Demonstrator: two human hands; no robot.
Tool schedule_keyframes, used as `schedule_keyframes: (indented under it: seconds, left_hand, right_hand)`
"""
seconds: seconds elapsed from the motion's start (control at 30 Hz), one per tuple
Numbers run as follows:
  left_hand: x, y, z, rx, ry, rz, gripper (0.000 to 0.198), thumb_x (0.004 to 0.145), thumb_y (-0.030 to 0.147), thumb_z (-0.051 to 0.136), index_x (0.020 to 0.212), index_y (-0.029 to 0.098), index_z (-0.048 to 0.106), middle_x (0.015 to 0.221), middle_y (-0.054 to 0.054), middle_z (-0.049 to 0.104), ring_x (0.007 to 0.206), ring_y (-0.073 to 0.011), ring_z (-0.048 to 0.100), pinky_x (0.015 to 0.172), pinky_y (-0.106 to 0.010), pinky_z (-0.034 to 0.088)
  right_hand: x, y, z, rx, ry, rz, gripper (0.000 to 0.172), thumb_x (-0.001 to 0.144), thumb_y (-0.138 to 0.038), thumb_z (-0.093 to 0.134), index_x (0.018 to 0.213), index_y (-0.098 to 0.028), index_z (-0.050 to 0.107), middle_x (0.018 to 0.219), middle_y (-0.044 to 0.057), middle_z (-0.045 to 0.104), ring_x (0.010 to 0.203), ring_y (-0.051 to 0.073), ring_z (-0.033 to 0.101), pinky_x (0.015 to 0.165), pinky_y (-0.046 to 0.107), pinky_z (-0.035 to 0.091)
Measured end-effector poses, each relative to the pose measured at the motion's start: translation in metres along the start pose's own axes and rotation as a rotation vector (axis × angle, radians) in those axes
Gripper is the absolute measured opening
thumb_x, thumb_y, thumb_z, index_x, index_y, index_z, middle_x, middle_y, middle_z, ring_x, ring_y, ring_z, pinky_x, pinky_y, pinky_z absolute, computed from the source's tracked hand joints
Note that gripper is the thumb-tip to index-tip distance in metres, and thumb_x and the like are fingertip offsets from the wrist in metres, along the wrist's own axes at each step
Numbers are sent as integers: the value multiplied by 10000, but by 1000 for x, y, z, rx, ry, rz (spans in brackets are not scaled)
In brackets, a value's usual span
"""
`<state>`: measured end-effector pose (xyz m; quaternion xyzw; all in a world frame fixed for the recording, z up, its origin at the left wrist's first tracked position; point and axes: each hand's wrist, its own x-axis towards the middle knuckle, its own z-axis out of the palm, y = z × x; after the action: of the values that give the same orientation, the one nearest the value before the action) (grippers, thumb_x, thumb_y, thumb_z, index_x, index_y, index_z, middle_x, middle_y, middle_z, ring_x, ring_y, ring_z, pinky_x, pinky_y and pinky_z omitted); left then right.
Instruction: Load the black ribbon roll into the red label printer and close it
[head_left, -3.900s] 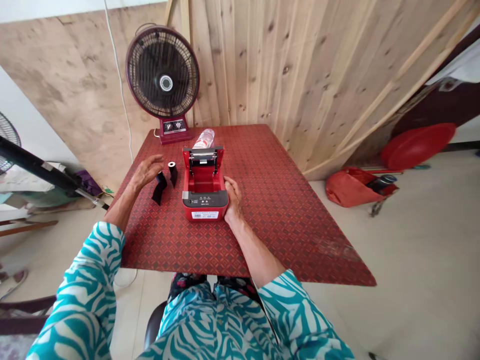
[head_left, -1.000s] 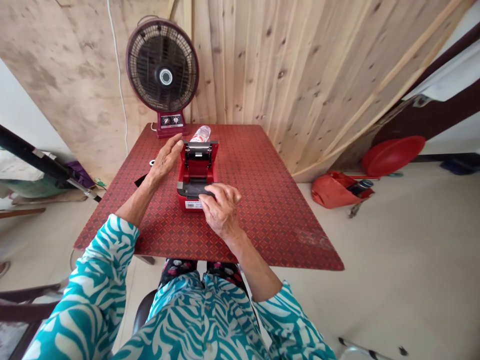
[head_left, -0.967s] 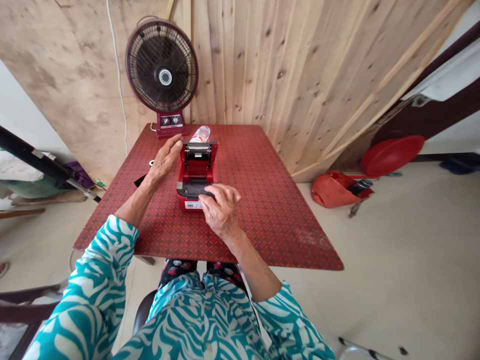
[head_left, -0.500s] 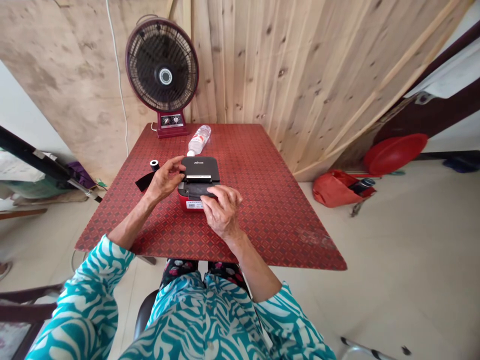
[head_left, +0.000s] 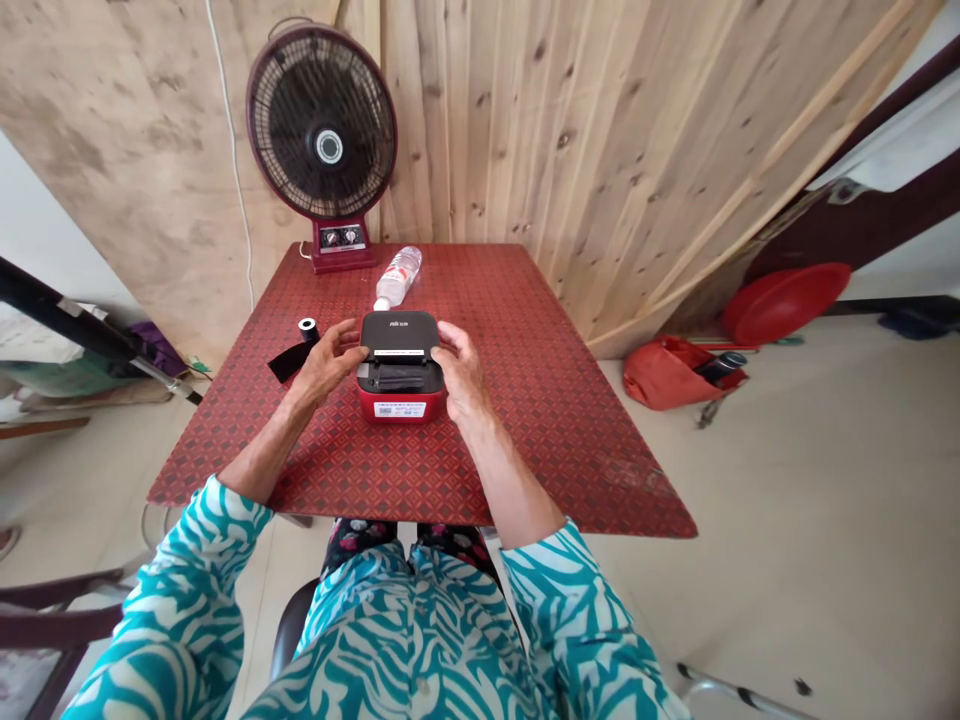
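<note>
A small red printer with a black lid (head_left: 399, 365) sits on the red patterned table (head_left: 525, 400), its lid down. My left hand (head_left: 328, 360) grips the printer's left side, fingers curled over the lid edge. My right hand (head_left: 459, 370) holds its right side, fingers wrapped onto the top. A black strip hangs out at the printer's front slot. A small black roll with a loose black strip (head_left: 296, 345) lies on the table just left of my left hand.
A clear plastic bottle (head_left: 397, 277) lies on its side behind the printer. A maroon table fan (head_left: 324, 140) stands at the table's back left against the wooden wall. A red bag (head_left: 679, 372) and red basin (head_left: 784, 300) are on the floor right. A black pole (head_left: 82, 325) crosses at left.
The printer's lid, open a second ago, is now shut. My left hand came down from the raised lid to the printer's left side; my right hand shifted from the front to the right side.
</note>
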<state>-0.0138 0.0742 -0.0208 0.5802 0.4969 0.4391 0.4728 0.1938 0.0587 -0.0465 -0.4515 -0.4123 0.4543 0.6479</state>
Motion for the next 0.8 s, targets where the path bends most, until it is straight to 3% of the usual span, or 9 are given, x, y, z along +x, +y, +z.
schedule_keyframes:
  seconds: [0.2, 0.57, 0.7, 0.8]
  left_hand:
    - [0, -4, 3, -88, -39, 28, 733, 716, 352, 715, 1387, 168, 488, 1369, -167, 568, 1255, -313, 558, 966, -439, 521]
    - [-25, -1, 11, -318, -30, -26, 642, 725, 451, 743, 1292, 191, 591, 1362, -122, 618, 1220, -295, 595, 1004, -408, 481]
    - [-33, 3, 8, -362, -89, -73, 672, 657, 339, 752, 1298, 205, 601, 1279, -98, 667, 1164, -280, 620, 986, -396, 481]
    - [-31, 5, 8, -362, -68, -92, 679, 628, 298, 727, 1289, 197, 604, 1234, -92, 683, 1119, -269, 633, 946, -381, 489]
  right_hand:
    - [-2, -1, 2, -42, 22, 31, 535, 644, -196, 528, 1170, -263, 594, 1258, 30, 633, 1147, 194, 594, 1117, 465, 436]
    - [-4, 7, 5, -27, 64, -8, 493, 675, -235, 533, 1163, -256, 603, 1229, 43, 641, 1166, 217, 579, 1130, 503, 410]
    - [-5, 13, 6, -2, 119, 5, 401, 726, -310, 564, 1116, -254, 641, 1197, 39, 650, 1159, 221, 574, 1136, 513, 392]
    - [-8, 18, 5, 27, 137, -55, 366, 820, -438, 542, 1119, -258, 653, 1243, 37, 644, 1231, 215, 546, 1158, 481, 368]
